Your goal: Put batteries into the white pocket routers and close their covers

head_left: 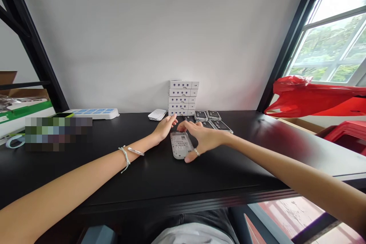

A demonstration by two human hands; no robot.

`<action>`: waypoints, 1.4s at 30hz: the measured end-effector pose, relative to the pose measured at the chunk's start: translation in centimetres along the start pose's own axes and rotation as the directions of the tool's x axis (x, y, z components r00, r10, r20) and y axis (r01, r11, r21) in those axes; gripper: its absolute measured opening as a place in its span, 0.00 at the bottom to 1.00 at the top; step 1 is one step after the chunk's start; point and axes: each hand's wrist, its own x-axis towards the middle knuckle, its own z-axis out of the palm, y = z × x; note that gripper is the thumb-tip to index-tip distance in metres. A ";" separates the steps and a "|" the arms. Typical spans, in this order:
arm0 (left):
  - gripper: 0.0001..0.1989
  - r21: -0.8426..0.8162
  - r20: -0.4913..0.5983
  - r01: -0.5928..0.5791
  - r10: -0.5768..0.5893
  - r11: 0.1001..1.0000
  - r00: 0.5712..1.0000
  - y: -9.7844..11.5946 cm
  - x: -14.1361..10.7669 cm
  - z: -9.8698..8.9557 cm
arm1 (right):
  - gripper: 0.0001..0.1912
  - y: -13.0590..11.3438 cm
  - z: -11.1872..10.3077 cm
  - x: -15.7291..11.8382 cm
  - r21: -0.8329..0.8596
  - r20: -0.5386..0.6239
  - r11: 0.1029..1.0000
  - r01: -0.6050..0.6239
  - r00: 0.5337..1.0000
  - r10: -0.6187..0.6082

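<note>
A white, round-cornered device (180, 145) with a printed label and square code in its recessed face lies on the black tabletop. My right hand (201, 137) arches over its right side, thumb by the lower right corner and fingers curled beyond the top edge; firm contact cannot be made out. Just left of the device's top, my left hand (165, 127) has its fingers stretched forward, with nothing visible in them. Behind the hands are several dark flat battery-like pieces (220, 126) with pale edges, partly hidden by my right hand. Thin white covers (157, 114) are piled beyond my left hand.
White small boxes (183, 92) stand stacked against the wall. On the left are a power strip (98, 113), a blurred patch and an open carton (25, 93). Red plastic bag (311, 97) and red bin (350, 133) sit at right. The table's front edge (183, 200) runs before me.
</note>
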 end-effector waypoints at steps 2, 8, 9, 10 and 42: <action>0.28 0.052 0.093 -0.025 0.020 0.998 0.995 -0.1 0.0 0.2 | 0.47 -0.5 0.2 -1.3 -0.007 0.016 1.000 -0.014 1.000 0.014; 0.28 0.119 0.336 -0.107 0.061 0.987 0.940 0.8 -0.6 -0.9 | 0.33 4.2 -2.7 0.4 -0.014 -0.094 0.993 -0.120 0.989 0.118; 0.26 0.159 0.408 -0.125 0.050 0.979 0.912 1.1 -0.6 -1.5 | 0.34 5.6 -3.3 1.3 -0.036 -0.154 0.983 -0.178 0.973 0.170; 0.27 0.209 0.478 -0.146 0.030 0.967 0.878 1.4 -0.6 -2.1 | 0.37 7.0 -3.8 2.2 -0.071 -0.170 0.971 -0.229 0.962 0.215; 0.64 0.245 0.463 -0.200 0.067 0.949 0.884 1.4 -1.9 -1.4 | 0.36 3.2 -1.6 0.2 0.067 -0.013 0.998 -0.012 1.000 0.013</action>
